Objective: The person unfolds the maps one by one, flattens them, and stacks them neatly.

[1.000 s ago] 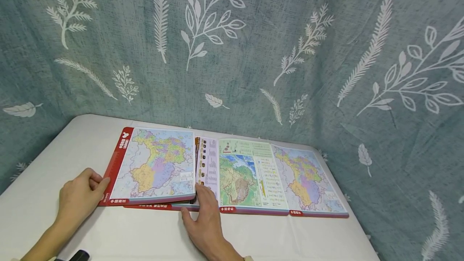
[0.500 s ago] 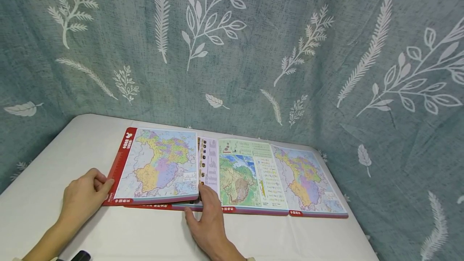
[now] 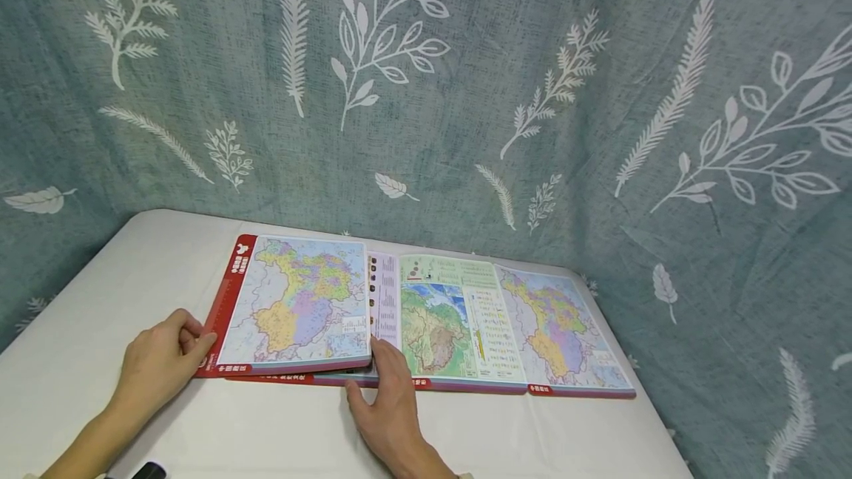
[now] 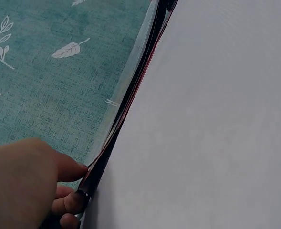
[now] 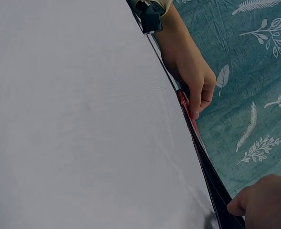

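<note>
A map board (image 3: 299, 301) with a red left border and a coloured political map lies on top of a wider unfolded map (image 3: 386, 294) with a lilac panel. My left hand (image 3: 160, 353) pinches the top board's lower left edge. In the left wrist view, the thumb (image 4: 73, 169) is on one face of that edge and the curled fingers are on the other. My right hand (image 3: 393, 405) touches the top board's lower right corner with fairly straight fingers, thumb spread along the front edge. The right wrist view has both hands (image 5: 197, 81) at the board's edge.
To the right, the spread continues with a green relief-map panel (image 3: 433, 331) and a second political-map panel (image 3: 559, 331). All lie on a white table (image 3: 532, 442). A leaf-patterned teal curtain (image 3: 426, 168) hangs behind. A black object (image 3: 149, 471) shows beside the left forearm.
The top board has slid slightly right over the lilac panel, covering more of it. Both hands have moved right with it; the right-hand panels stay put.
</note>
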Demonstrator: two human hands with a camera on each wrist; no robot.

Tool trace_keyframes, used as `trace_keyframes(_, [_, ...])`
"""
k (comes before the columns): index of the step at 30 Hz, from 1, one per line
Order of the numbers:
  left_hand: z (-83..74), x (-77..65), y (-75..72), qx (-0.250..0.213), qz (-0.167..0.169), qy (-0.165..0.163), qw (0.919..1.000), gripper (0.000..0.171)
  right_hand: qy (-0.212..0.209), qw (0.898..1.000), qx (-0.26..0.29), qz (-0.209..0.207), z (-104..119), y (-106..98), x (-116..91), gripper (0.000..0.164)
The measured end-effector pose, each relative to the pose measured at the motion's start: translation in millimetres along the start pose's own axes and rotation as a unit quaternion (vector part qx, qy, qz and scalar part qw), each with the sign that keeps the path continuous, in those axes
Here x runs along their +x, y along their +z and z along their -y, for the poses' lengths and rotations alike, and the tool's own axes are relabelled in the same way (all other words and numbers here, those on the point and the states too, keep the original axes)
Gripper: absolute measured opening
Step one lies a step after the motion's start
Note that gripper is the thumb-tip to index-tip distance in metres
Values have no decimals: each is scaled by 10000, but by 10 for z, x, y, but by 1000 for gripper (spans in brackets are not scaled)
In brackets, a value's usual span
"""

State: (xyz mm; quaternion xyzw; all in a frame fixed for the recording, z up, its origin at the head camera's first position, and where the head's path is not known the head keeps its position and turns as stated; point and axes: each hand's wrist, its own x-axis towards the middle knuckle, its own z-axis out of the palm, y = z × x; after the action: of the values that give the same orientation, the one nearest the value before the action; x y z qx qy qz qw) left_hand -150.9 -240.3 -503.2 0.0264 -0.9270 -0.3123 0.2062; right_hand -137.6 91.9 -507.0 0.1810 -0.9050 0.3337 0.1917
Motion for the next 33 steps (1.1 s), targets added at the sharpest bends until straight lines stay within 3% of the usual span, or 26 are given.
trace_keyframes(10, [-28, 0, 21, -82, 171, 115, 9998, 25, 203, 9997, 6, 99, -23, -51, -17, 65])
trace_keyframes(19, [-56, -12, 63, -101, 118, 317, 9994, 22, 487, 9986, 66, 181, -54, -91, -23, 65])
trace_keyframes(33, [-95, -43, 101, -105, 323, 430, 9985, 31, 500, 9986, 35, 176, -78, -126, -29, 66])
